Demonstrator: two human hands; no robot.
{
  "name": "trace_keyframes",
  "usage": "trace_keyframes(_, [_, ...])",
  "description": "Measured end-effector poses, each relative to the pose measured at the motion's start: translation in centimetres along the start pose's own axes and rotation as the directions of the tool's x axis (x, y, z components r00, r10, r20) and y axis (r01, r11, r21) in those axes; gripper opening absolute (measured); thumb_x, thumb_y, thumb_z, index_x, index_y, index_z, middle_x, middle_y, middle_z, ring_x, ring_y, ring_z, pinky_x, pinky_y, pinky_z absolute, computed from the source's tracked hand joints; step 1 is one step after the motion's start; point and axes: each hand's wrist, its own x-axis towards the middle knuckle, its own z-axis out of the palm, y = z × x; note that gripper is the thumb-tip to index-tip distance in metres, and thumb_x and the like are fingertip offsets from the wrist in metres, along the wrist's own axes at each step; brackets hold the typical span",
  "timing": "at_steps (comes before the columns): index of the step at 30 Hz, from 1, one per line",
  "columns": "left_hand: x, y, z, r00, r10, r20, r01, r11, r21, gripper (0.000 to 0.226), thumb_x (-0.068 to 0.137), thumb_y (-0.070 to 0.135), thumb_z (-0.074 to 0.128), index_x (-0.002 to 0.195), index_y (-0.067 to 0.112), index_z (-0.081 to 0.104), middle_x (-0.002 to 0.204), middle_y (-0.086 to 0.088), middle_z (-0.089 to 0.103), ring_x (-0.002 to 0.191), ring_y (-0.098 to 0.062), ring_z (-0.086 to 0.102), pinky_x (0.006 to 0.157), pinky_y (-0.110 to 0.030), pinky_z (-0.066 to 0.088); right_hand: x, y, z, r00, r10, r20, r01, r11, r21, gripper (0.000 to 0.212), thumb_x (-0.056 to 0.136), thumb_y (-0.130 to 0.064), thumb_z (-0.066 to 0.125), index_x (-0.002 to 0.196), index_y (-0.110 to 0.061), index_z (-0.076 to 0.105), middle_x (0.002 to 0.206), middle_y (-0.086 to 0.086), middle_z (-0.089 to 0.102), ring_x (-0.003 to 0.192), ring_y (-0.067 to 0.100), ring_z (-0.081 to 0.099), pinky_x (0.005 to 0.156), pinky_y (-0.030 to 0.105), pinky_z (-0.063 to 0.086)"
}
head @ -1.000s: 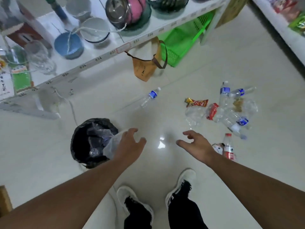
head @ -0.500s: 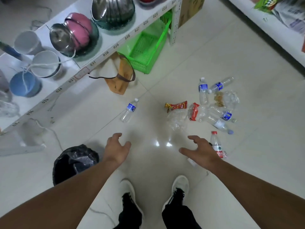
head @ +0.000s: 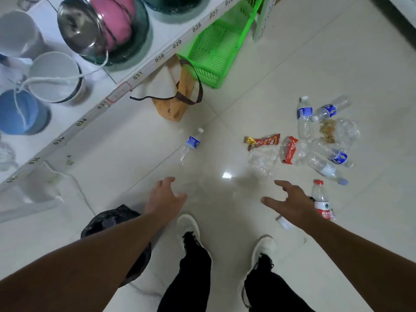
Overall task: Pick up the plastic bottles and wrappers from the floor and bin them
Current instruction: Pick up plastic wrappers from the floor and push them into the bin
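Both arms reach forward and down over the floor. Black-lined bin [head: 108, 219] sits under the left forearm. Left hand [head: 164, 198] spread, empty; lone blue-label bottle [head: 190, 146] lies ahead of it. Right hand [head: 292, 202] splayed, empty; red-capped bottle [head: 322, 202] just beside it, red wrapper [head: 263, 140] beyond.

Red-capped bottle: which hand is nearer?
Right. The right hand hovers open just beside the red-capped bottle, not touching; the left hand is across the floor, near the bin.
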Motion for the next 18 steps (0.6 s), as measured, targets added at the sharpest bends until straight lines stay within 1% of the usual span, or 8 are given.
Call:
trace_keyframes(3, [2.7,-1.9,2.9,0.998,0.048,0.032,-0.051,0.994,0.094,0.073,0.086,0.05,0.07,0.154,0.036,0.046,0.153,-0.003,0.049,0.139,-0.03,0.05,0.109,-0.047,0.045,4.1,-0.4,2.5,1.0,-0.011,0.002,0.011,0.999,-0.033,0.093,0.073,-0.07,0.082,0.153,-0.037,0.048,0.154,0.009,0.05,0.139,0.028,0.052,0.113,0.047,0.046])
trace_keyframes(6, [6.0,-3.0,8.3,0.997,0.058,0.058,-0.063,0.994,0.087,0.083,0.079,0.06,0.07,0.155,0.044,0.039,0.158,0.0,0.041,0.141,-0.03,0.045,0.11,-0.05,0.047,9.4,0.2,5.0,1.0,-0.027,0.003,0.027,0.996,-0.084,0.098,0.07,-0.071,0.081,0.155,-0.036,0.047,0.155,0.008,0.047,0.133,0.024,0.053,0.109,0.041,0.042])
trace_keyframes(9, [11.0,-3.1,15.2,0.992,0.075,0.102,-0.088,0.987,0.131,0.102,0.075,0.071,0.072,0.16,0.053,0.02,0.173,0.002,0.017,0.153,-0.034,0.029,0.118,-0.055,0.041,16.6,1.6,7.2,0.998,-0.057,-0.015,0.054,0.986,-0.155,0.107,0.066,-0.074,0.078,0.16,-0.041,0.039,0.163,0.006,0.038,0.146,0.033,0.045,0.114,0.047,0.042])
trace_keyframes(11, [15.0,-3.9,19.6,0.986,0.072,0.149,-0.103,0.972,0.212,0.115,0.072,0.077,0.075,0.16,0.062,0.002,0.176,0.009,-0.004,0.162,-0.035,0.009,0.118,-0.063,0.039,21.8,3.0,8.6,0.997,-0.054,-0.058,0.04,0.974,-0.221,0.113,0.066,-0.076,0.079,0.163,-0.046,0.028,0.171,0.004,0.026,0.152,0.042,0.035,0.115,0.054,0.04])
trace_keyframes(13, [18.7,-5.7,23.6,0.982,0.1,0.157,-0.144,0.944,0.298,0.125,0.071,0.076,0.078,0.157,0.066,-0.012,0.177,0.009,-0.013,0.163,-0.037,0.001,0.115,-0.069,0.038,26.6,4.7,10.0,0.994,-0.054,-0.092,0.028,0.965,-0.26,0.12,0.066,-0.08,0.081,0.165,-0.051,0.019,0.177,0.003,0.013,0.157,0.047,0.021,0.118,0.061,0.035])
trace_keyframes(14, [20.4,-6.6,25.4,0.98,0.131,0.152,-0.175,0.928,0.33,0.126,0.072,0.074,0.079,0.158,0.065,-0.012,0.178,0.005,-0.011,0.163,-0.039,0.003,0.115,-0.069,0.039,28.9,5.7,10.7,0.993,-0.059,-0.104,0.027,0.957,-0.289,0.123,0.066,-0.081,0.081,0.165,-0.052,0.015,0.178,0.003,0.007,0.159,0.048,0.014,0.119,0.065,0.033])
trace_keyframes(16, [22.5,-8.3,28.3,0.967,0.237,0.096,-0.255,0.885,0.39,0.114,0.078,0.067,0.075,0.166,0.056,0.003,0.178,-0.006,0.005,0.157,-0.045,0.019,0.112,-0.067,0.044,32.9,7.7,12.0,0.99,-0.081,-0.117,0.033,0.931,-0.364,0.123,0.067,-0.08,0.082,0.164,-0.054,0.012,0.178,0.004,0.002,0.16,0.049,0.009,0.119,0.069,0.031])
trace_keyframes(18, [23.1,-9.4,30.1,0.947,0.322,-0.014,-0.284,0.856,0.432,0.091,0.084,0.055,0.068,0.165,0.047,0.027,0.17,-0.009,0.028,0.142,-0.045,0.037,0.103,-0.062,0.051,35.6,9.4,13.7,0.976,-0.121,-0.179,0.035,0.906,-0.421,0.111,0.071,-0.072,0.083,0.16,-0.053,0.02,0.174,0.007,0.01,0.155,0.05,0.018,0.114,0.069,0.036])
